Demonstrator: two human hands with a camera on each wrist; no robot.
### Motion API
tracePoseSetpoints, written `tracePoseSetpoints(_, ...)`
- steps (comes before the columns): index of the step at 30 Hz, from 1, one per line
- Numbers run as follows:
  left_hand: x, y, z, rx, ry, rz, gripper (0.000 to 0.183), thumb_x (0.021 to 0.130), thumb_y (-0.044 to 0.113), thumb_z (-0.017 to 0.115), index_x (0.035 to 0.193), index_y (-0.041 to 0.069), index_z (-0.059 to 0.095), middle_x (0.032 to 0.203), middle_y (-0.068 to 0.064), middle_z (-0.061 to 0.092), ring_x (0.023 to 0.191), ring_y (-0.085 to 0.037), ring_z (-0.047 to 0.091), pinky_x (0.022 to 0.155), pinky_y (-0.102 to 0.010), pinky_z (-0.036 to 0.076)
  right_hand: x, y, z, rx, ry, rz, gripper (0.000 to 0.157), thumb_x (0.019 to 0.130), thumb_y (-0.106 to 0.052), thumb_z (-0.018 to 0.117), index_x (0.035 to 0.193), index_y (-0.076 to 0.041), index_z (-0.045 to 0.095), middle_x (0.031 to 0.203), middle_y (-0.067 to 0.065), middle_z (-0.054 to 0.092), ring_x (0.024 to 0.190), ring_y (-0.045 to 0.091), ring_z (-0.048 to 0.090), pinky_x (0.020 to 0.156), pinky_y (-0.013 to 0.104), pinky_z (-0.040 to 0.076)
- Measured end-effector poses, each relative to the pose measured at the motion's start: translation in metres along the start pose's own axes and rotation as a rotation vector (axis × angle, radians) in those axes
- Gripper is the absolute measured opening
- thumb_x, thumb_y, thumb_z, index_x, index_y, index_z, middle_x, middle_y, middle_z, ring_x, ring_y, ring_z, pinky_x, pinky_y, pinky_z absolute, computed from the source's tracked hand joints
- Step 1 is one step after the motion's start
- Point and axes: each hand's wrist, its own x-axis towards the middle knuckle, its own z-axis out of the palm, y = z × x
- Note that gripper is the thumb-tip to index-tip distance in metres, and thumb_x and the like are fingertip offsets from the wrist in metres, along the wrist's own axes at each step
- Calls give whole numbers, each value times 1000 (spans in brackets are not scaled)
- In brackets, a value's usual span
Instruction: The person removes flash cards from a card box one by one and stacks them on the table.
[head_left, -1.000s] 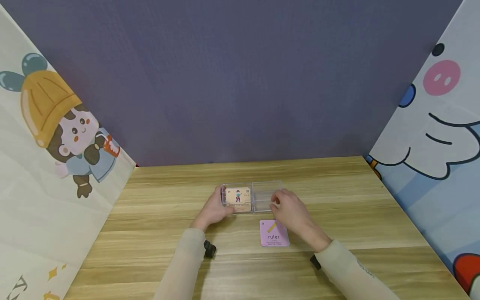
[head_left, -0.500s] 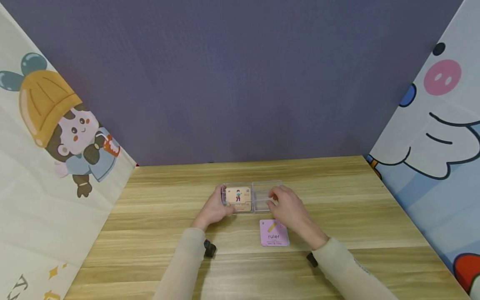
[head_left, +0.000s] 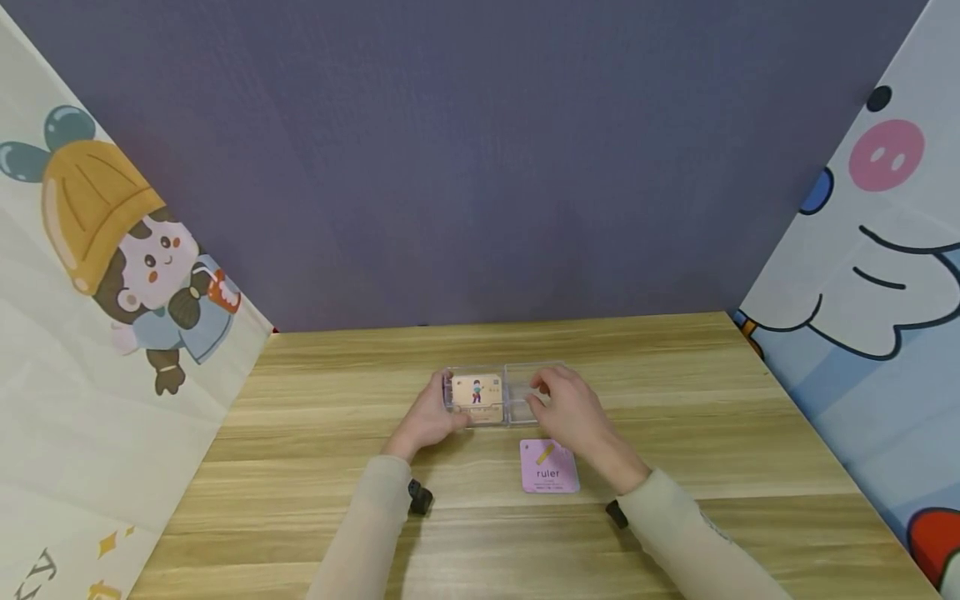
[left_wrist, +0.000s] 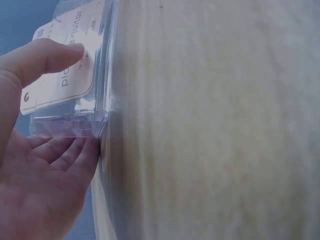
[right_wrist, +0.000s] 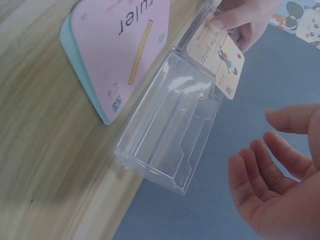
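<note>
A clear plastic card box point(head_left: 521, 410) lies opened out flat in the head view, its two halves side by side. In its left half sits a cream card point(head_left: 477, 398) with a figure playing the guitar. My left hand point(head_left: 427, 418) grips that half, thumb lying over the card's lower edge and fingers around the box's outer end. Over the right half, which holds no card, hovers my right hand point(head_left: 576, 414). The right wrist view shows its fingers point(right_wrist: 246, 187) loosely bent and apart from the box, with nothing between them. Close in front lies a pink "ruler" card point(head_left: 549, 477).
Beneath the pink card, a pale teal card edge point(right_wrist: 75, 55) shows in the right wrist view. Everything rests on a wood-grain table point(head_left: 480, 533). A purple-grey panel point(head_left: 480, 167) stands behind it, with printed cartoon panels at both sides.
My right hand has shifted slightly left, further over the box's right half. My left hand, the box and the cards stay where they were.
</note>
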Motion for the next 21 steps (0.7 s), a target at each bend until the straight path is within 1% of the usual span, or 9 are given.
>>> tracePoseSetpoints(7,-1,1,0,-12,-5,-4,105,75,14,85,157,-1,22,138,-21,54,119,-33,56,114,-49,37,4,-3,2,9,-8,10,18,88,-15,76,102,-6,70,94,2,64,89,21,61,74,37,54)
tracePoseSetpoints(12,0,1,0,-8,-3,-9,105,75,15,85,157,0,22,137,-20,54,117,-32,57,113,-49,39,7,-6,2,12,-10,17,20,89,-15,75,105,-4,71,94,3,64,89,21,60,74,38,54)
tracePoseSetpoints(21,1,0,-1,-4,0,-14,105,74,17,86,157,1,23,137,-20,54,116,-32,57,112,-50,40,12,-10,4,7,-8,21,22,90,-17,74,108,-4,71,96,5,64,89,21,61,74,37,55)
